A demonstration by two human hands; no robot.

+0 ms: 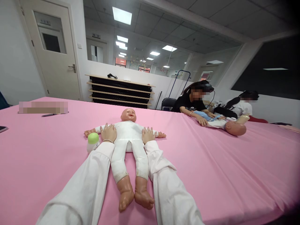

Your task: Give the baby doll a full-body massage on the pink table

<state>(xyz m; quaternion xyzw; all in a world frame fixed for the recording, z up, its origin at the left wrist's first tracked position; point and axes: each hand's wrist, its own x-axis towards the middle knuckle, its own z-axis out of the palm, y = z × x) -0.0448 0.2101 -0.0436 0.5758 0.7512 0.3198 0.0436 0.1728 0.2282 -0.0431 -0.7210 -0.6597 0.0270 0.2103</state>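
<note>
A baby doll (pixel 128 134) with a white cloth body lies on its back on the pink-covered table (pixel 187 175), its head away from me and its feet toward me. Both its arms are stretched out sideways. My left hand (pixel 108 132), with a beaded bracelet at the wrist, rests with fingers extended on the doll's arm at the left of the view. On the other arm, close to the torso, lies my right hand (pixel 148 134), fingers also spread. Beside my left wrist stands a small bottle (pixel 93 142) with a green cap, partly hidden by my sleeve.
Across the table to the right, a person in black (pixel 193 100) handles another doll (pixel 235 128) in blue clothing. A second person in white (pixel 243 104) sits farther right. At the left lie a pen (pixel 54 114) and a phone-like dark object (pixel 3 128). Low shelves (pixel 120 90) stand behind.
</note>
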